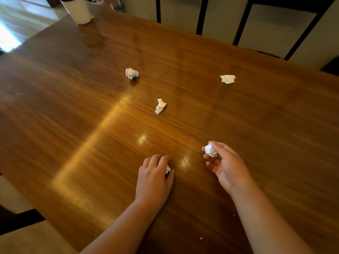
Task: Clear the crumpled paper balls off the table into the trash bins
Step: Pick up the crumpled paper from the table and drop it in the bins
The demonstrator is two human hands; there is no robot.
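Three crumpled white paper balls lie loose on the wooden table [91, 99]: one at the centre [160, 106], one farther back on the left [131, 73], one at the back right [228, 79]. My right hand [226, 166] hovers just above the table near the front and pinches a paper ball [211, 150] between thumb and fingers. My left hand [156, 177] lies palm down on the table with its fingers curled over another paper ball [167, 169], of which only a small white edge shows. No trash bin is in view.
A white cylindrical container [78, 11] with a dark top stands at the table's far left corner. Dark chair backs [200, 15] line the far edge. The table's left edge drops to a light floor [12, 33], with a dark chair [16, 219] at the lower left.
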